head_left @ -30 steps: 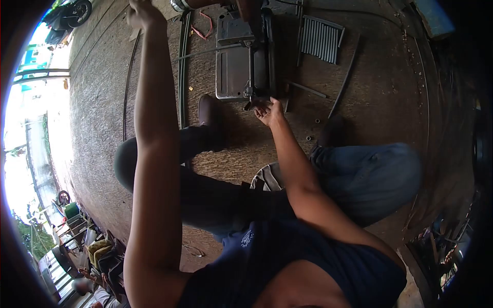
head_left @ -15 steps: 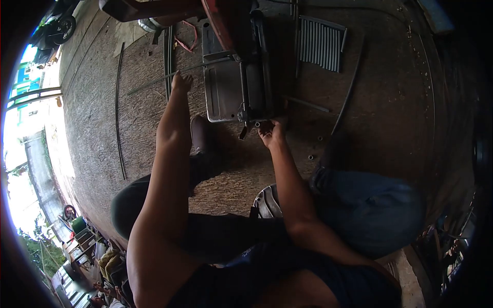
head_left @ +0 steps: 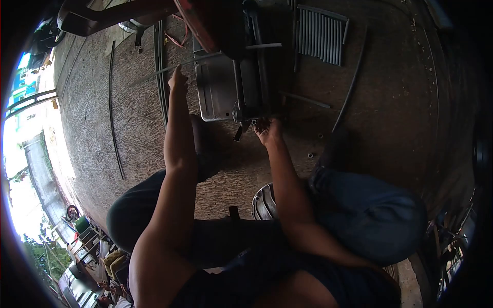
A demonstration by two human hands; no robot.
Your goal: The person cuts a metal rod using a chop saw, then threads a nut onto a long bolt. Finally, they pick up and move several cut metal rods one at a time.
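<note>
A cut-off saw with a red arm (head_left: 197, 25) and a grey metal base (head_left: 213, 95) stands on the ground ahead of me. A long thin metal rod (head_left: 154, 73) lies slantwise across the base, under the red arm, and its right end sticks out beyond the clamp. My left hand (head_left: 177, 81) is closed at the rod, left of the base, one finger reaching up along it. At the near end of the base, my right hand (head_left: 268, 131) has its fingers curled round the clamp's handle, which they mostly hide.
Cut rods (head_left: 319, 36) lie in a neat row at the upper right. A short rod (head_left: 306, 99), a curved bar (head_left: 352, 82) and a small ring (head_left: 310, 155) lie on the ground. Long bars (head_left: 160, 77) lie left of the saw. A ribbed metal part (head_left: 264, 203) sits between my legs.
The rod has slid right through the saw, so its end now shows past the clamp. My left hand has shifted slightly with it, while my right hand stays at the clamp.
</note>
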